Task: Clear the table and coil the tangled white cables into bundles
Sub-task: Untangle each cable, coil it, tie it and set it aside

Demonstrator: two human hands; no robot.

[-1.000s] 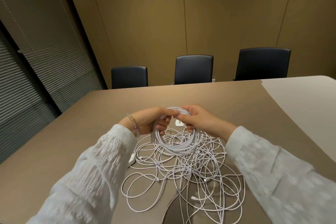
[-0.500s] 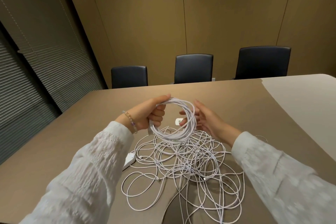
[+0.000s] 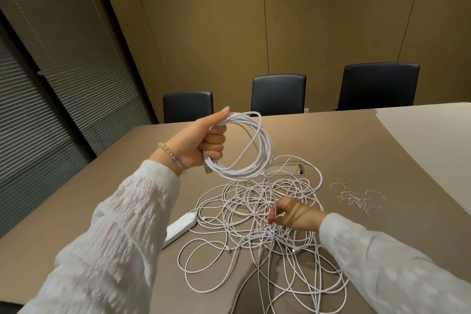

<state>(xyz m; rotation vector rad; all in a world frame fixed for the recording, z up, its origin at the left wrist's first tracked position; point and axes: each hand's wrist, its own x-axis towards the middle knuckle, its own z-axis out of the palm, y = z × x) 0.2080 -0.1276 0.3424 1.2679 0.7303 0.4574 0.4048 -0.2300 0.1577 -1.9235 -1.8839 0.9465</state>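
Since the earlier frames: right hand (image 3: 293, 214) has left the coil and dropped to the tangle; left hand (image 3: 204, 143) has lifted the coil higher and off to the left.

Item 1, coiled bundle (image 3: 244, 150): white cable, several turns, roughly round, held in the air above the table (image 3: 127, 186), clear of the heap. One plug end hangs at the bottom of the grip.

Item 2, loose tangle (image 3: 267, 232): white cables in overlapping loops, flat on the table in front of me, running off the near edge of view.

Item 3, left hand: fingers curled tight round one side of the bundle, thumb laid along the top of the turns.

Item 4, right hand: fingertips drawn together, pinching a strand near the middle of the tangle; which strand, I cannot tell.

Item 5, white power strip (image 3: 178, 228): on the table just left of the tangle, partly hidden by my left sleeve.

Item 6, wire ties (image 3: 354, 197): thin scattered pieces, right of the tangle, apart from it.

Item 7, three dark chairs (image 3: 279, 94): at the far edge of the table.

Handling note, my judgement: keep the left grip firm so the turns do not spring apart. I would fasten this bundle with a tie before starting another. If the pinched strand is a new cable, trace it to a free end and draw it out slowly; pulling from the middle would likely tighten the crossings.
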